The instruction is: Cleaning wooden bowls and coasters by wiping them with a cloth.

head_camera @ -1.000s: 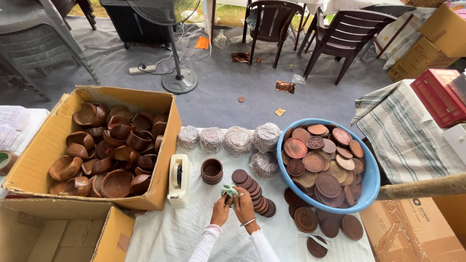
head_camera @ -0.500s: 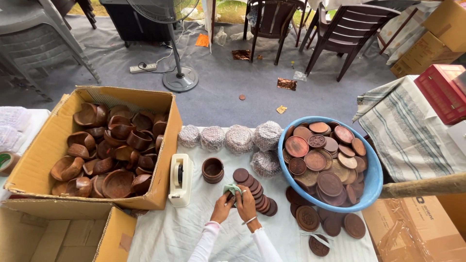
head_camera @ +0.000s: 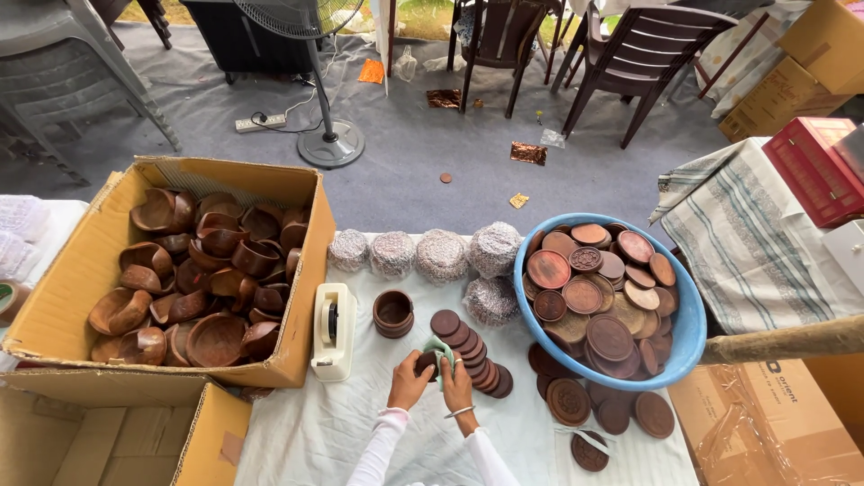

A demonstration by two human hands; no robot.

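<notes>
Hands, left hand [head_camera: 409, 382] and right hand [head_camera: 457, 385], clasp green cloth [head_camera: 438, 347] beside disc row [head_camera: 472, 355].

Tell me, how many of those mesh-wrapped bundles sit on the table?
5: four in a row at the table's far edge, one beside the blue basin. Others may be hidden.

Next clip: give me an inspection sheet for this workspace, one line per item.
Surface: table under a white sheet.
Job's things: small brown disc and green cloth held between both hands; row of discs beside them.
Clutter: box of wooden bowls, tape dispenser, small wooden cup, wrapped bundles, blue basin of lids.
Grippers: left hand and right hand closed on disc and cloth.
Cables: power strip with cord on the floor.
Surroundings: fan, chairs, cartons.
</notes>
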